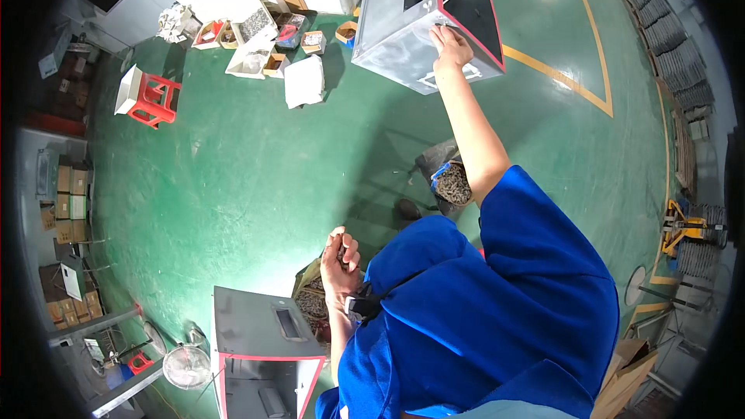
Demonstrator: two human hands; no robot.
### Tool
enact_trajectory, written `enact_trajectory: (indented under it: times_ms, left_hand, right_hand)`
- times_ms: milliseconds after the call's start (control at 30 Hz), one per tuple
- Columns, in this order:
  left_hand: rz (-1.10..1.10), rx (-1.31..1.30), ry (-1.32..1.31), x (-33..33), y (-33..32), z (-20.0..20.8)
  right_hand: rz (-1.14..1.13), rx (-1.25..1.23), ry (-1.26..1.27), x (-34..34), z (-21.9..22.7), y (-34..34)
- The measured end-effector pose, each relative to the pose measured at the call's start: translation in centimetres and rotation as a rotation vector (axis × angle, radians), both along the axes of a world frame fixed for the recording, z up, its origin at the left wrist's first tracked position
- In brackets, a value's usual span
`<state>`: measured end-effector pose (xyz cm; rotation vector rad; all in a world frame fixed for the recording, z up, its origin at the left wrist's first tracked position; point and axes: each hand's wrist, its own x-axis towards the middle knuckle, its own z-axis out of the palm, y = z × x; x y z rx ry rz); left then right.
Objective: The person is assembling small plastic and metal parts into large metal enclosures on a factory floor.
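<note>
My right arm reaches far forward, and my right hand (452,48) rests with fingers stretched against a grey metal cabinet (388,39) with red edging. The cabinet has a rectangular cutout in one face and a dark opening at its right. Close to my body, my left hand (340,265) is curled closed round something small and dark, mostly hidden by the fingers. Below that hand is a container of small metal parts (313,302), partly covered by my wrist. A second grey cabinet (252,326), also red-edged, stands at lower left.
A bucket of small metal parts (452,184) stands near my legs. Across the green floor are boxes and trays of parts (252,58), a white-covered block (304,81) and a red stool (159,101). A fan (187,366) is at lower left, a yellow pallet jack (683,226) at right.
</note>
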<state>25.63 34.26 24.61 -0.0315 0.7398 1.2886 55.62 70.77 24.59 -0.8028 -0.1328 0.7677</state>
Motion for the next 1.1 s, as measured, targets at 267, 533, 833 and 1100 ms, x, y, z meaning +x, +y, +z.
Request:
enact_trajectory:
  times_ms: [267, 533, 833, 1100]
  left_hand:
    - [-0.024, -0.026, -0.003, -0.2, -0.3, -0.4]
    - [-0.057, -0.012, 0.031, 0.2, 0.0, -0.1]
    - [-0.145, 0.041, 0.123, 0.4, 0.0, 0.6]
    - [-0.198, 0.05, 0.193, 0.5, 0.0, 1.3]
  right_hand:
    - [-0.101, 0.059, -0.169, 1.6, -0.4, -1.7]
    - [-0.117, 0.065, -0.352, 2.7, -1.0, -3.5]
    - [-0.131, 0.019, -0.59, 2.9, -1.3, -5.9]
    - [-0.159, -0.008, -0.939, 2.7, -1.5, -7.9]
